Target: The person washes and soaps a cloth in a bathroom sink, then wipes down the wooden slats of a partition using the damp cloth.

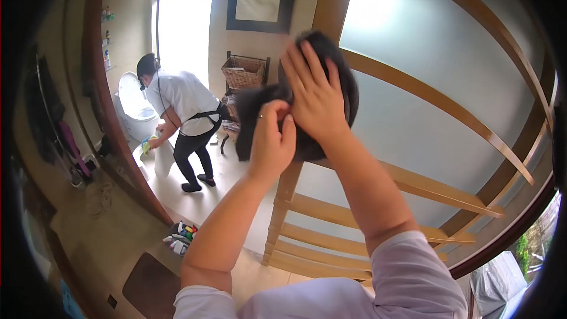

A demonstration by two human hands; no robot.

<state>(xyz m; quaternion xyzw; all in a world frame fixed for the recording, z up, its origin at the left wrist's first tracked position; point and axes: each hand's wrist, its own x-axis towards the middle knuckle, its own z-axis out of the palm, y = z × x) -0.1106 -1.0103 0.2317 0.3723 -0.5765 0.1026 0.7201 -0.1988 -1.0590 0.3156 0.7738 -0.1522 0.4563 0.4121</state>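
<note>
A dark cloth (254, 103) is raised in front of me, in the upper middle of the view. My left hand (273, 142) pinches its lower part between thumb and bent fingers, and a ring shows on one finger. My right hand (316, 91) lies over the cloth with its fingers spread, its palm pressed against the dark fabric. The two hands are side by side and nearly touch. Behind the cloth are wooden slats (434, 94) over frosted panels.
A person (186, 103) bends beside a toilet (139, 103) with a coloured cloth in hand. A wicker basket (244, 72) stands on a rack. Bottles (181, 237) and a brown mat (152, 286) are on the floor. A framed picture (261, 0) hangs above.
</note>
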